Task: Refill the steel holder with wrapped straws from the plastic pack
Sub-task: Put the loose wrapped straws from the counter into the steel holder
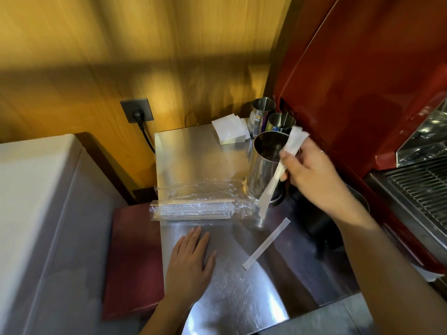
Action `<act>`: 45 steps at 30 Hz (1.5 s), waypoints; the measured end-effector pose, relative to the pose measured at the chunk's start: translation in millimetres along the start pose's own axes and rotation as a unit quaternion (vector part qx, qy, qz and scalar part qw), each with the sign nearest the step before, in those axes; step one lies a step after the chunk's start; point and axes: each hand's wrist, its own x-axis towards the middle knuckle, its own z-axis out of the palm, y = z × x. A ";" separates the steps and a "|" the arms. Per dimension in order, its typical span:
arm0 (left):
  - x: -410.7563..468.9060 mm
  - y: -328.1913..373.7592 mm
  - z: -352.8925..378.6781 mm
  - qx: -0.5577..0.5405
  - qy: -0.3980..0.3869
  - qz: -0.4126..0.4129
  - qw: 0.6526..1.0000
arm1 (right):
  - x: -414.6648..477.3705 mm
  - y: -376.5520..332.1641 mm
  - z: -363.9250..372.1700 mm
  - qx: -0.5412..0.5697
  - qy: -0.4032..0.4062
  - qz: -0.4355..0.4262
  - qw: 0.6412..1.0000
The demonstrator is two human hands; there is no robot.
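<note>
The tall steel holder (pixel 263 165) stands upright on the steel counter (pixel 237 293), its mouth looking empty. My right hand (pixel 312 175) is just to the right of it, shut on a few paper-wrapped straws (pixel 278 170) held tilted across the holder's front, lower ends down near the counter. The clear plastic pack (pixel 196 206) with more wrapped straws lies flat to the left of the holder. One loose wrapped straw (pixel 266 243) lies on the counter below the holder. My left hand (pixel 191 259) rests flat on the counter, fingers spread, below the pack.
Two smaller steel cups (pixel 262 112) (pixel 281 122) and a stack of white napkins (pixel 229 129) stand behind the holder. A red coffee machine (pixel 362 81) with a drip grate (pixel 420 189) fills the right side. A black object (pixel 316 221) sits under my right forearm. A wall socket (pixel 137 113) is on the wooden wall.
</note>
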 end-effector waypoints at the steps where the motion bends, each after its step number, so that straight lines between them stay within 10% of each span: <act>1: -0.1 0.1 0.2 -0.002 0.000 0.000 1.000 | 3.3 -6.7 -4.4 0.004 0.027 -0.022 0.999; 9: -0.9 0.0 0.8 -0.002 0.002 0.003 1.000 | 28.8 -17.7 -15.7 -0.071 0.220 -0.092 0.969; 20: -2.2 0.9 1.7 0.002 0.015 -0.001 1.000 | 60.3 9.6 -6.5 -0.303 -0.018 0.076 0.950; 29: -1.3 -1.2 6.4 0.004 0.026 0.008 1.000 | 17.7 6.9 6.5 -0.152 -0.033 -0.092 0.983; 36: -1.0 -0.5 6.9 0.010 0.031 0.007 0.999 | -29.3 67.9 44.3 -0.376 -0.348 -0.092 0.854; 45: -0.2 -2.7 9.0 0.013 0.033 0.014 0.999 | -58.5 99.4 63.7 -0.407 -0.387 -0.124 0.818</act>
